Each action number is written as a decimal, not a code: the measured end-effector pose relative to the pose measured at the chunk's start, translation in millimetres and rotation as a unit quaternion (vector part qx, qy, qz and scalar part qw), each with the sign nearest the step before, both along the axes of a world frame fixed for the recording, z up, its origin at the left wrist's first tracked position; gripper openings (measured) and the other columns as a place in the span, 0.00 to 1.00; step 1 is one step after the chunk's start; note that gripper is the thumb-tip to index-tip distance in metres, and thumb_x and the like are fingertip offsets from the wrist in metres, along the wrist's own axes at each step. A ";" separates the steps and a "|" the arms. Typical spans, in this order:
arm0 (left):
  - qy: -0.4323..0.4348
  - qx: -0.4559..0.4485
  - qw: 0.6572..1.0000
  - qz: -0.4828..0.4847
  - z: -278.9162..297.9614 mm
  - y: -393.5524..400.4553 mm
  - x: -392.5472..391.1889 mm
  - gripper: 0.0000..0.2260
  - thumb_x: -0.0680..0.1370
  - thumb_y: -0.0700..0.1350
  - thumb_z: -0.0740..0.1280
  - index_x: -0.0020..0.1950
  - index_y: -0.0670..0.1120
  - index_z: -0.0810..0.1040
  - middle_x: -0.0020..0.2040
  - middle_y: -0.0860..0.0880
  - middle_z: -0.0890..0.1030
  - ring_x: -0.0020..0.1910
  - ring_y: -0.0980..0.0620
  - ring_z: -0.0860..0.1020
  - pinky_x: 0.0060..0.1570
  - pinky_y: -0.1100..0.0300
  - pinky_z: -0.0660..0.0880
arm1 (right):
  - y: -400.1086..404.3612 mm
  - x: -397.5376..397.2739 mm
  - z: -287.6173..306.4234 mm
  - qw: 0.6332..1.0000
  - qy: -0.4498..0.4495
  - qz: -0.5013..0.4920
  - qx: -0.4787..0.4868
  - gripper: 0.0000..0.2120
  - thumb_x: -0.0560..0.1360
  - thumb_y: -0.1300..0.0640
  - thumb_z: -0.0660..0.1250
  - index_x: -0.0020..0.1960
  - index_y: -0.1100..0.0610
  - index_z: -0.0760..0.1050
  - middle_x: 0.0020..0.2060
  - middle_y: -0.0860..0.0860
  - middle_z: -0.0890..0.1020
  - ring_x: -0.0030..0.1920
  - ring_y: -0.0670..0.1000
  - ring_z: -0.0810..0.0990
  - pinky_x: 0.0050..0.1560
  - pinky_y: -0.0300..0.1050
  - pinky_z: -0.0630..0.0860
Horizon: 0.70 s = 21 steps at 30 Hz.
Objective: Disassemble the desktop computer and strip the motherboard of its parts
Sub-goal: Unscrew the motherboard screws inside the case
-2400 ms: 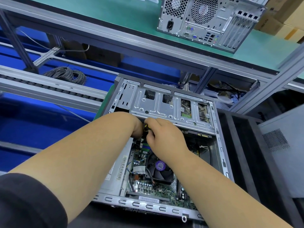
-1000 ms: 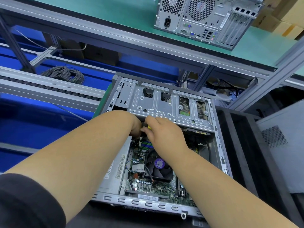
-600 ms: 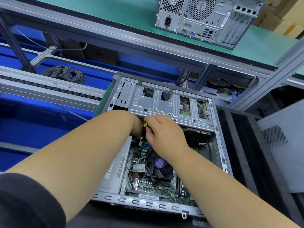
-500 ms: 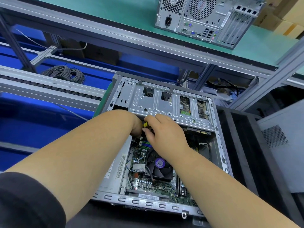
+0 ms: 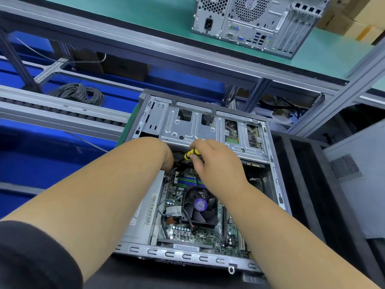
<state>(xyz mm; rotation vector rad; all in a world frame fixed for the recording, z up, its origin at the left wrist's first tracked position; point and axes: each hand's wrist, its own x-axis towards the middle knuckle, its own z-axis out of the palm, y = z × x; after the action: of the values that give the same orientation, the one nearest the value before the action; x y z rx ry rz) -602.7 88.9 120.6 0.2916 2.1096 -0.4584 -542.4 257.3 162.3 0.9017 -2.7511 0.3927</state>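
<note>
An opened desktop computer case [image 5: 208, 130] lies on its side on a dark worktop [image 5: 312, 184], its motherboard [image 5: 200, 234] exposed in the near half and a metal drive cage [image 5: 200, 130] spanning the far half. Both of the person's bare forearms reach forward from the bottom of the view and converge at the near edge of the drive cage. The right hand [image 5: 214, 161] is seen from the back, knuckles up and wrist slightly bent, its fingers curled round the yellow-and-black handle of a screwdriver [image 5: 190, 153], which sticks out to the left of the fingertips just below the cage edge. The left hand [image 5: 167, 161] is bent down at the wrist and goes into the case beneath the cage; its fingers are hidden, so how far it is open and whether it holds anything cannot be told. A black sleeve [image 5: 31, 257] covers the left upper arm. On the motherboard, the black CPU fan [image 5: 199, 207] with a purple hub label sits just near of the right hand, and green memory slots [image 5: 187, 181] show between the two wrists. Behind, on a green shelf [image 5: 145, 13], a second computer tower [image 5: 256, 24] stands with its rear panel facing the camera, and a coil of grey cable [image 5: 79, 93] lies to the left on a blue surface beside a conveyor rail [image 5: 52, 109].
</note>
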 end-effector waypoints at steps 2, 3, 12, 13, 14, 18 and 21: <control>-0.010 -0.008 1.000 -0.009 0.7 -1.8 0.0 0.14 0.81 0.40 0.55 0.61 0.38 0.75 0.51 0.42 0.71 0.48 0.44 0.72 0.60 0.50 0.72 | 1.6 -0.7 0.2 1.000 -0.001 0.000 0.005 0.08 0.80 0.53 0.62 0.55 0.56 0.76 0.44 0.52 0.78 0.44 0.56 0.74 0.37 0.49 0.72; -0.012 -0.008 1.000 -0.009 1.6 -2.0 -0.1 0.15 0.80 0.40 0.55 0.62 0.38 0.75 0.51 0.42 0.71 0.48 0.44 0.72 0.59 0.50 0.73 | 2.1 -0.7 0.4 1.000 -0.001 0.000 0.003 0.08 0.80 0.53 0.62 0.55 0.56 0.76 0.44 0.52 0.78 0.44 0.56 0.74 0.37 0.49 0.72; 0.004 0.049 0.997 0.060 11.7 3.3 8.3 0.15 0.81 0.48 0.60 0.62 0.41 0.77 0.51 0.44 0.73 0.53 0.43 0.76 0.62 0.50 0.72 | 4.2 3.7 9.4 0.999 0.015 0.014 -0.045 0.08 0.78 0.54 0.65 0.55 0.56 0.77 0.42 0.52 0.79 0.42 0.57 0.75 0.37 0.50 0.74; 0.003 0.075 0.994 0.082 14.6 5.2 9.8 0.15 0.80 0.49 0.62 0.62 0.42 0.77 0.51 0.46 0.74 0.54 0.45 0.77 0.58 0.54 0.73 | 4.8 5.1 11.5 0.998 0.021 0.016 -0.057 0.08 0.78 0.55 0.66 0.54 0.57 0.77 0.42 0.52 0.79 0.41 0.57 0.76 0.36 0.50 0.74; 0.004 0.101 0.989 0.105 17.2 7.1 11.1 0.15 0.80 0.49 0.63 0.61 0.42 0.78 0.50 0.47 0.77 0.50 0.49 0.78 0.51 0.58 0.72 | 5.5 6.9 13.7 0.997 0.028 0.018 -0.070 0.07 0.77 0.56 0.66 0.53 0.57 0.78 0.41 0.52 0.79 0.40 0.57 0.76 0.36 0.50 0.74; 0.036 0.162 0.972 0.165 26.4 11.6 14.0 0.17 0.81 0.52 0.60 0.57 0.42 0.81 0.35 0.55 0.76 0.32 0.58 0.70 0.32 0.64 0.63 | 11.6 16.3 18.3 0.992 0.043 0.017 -0.114 0.06 0.76 0.57 0.68 0.51 0.57 0.79 0.38 0.50 0.78 0.38 0.55 0.75 0.34 0.49 0.74; 0.035 0.187 0.970 0.148 26.7 12.6 16.0 0.16 0.83 0.52 0.56 0.56 0.43 0.78 0.42 0.51 0.79 0.36 0.56 0.71 0.36 0.63 0.64 | 18.2 22.6 16.7 0.990 0.026 0.007 -0.140 0.06 0.76 0.56 0.69 0.51 0.56 0.79 0.36 0.46 0.73 0.37 0.53 0.74 0.34 0.49 0.74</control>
<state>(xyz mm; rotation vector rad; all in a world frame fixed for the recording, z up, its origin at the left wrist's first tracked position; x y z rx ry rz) -586.7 101.5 147.3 0.1701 2.2557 0.1098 -519.8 275.5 179.0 0.8457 -2.5575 0.7264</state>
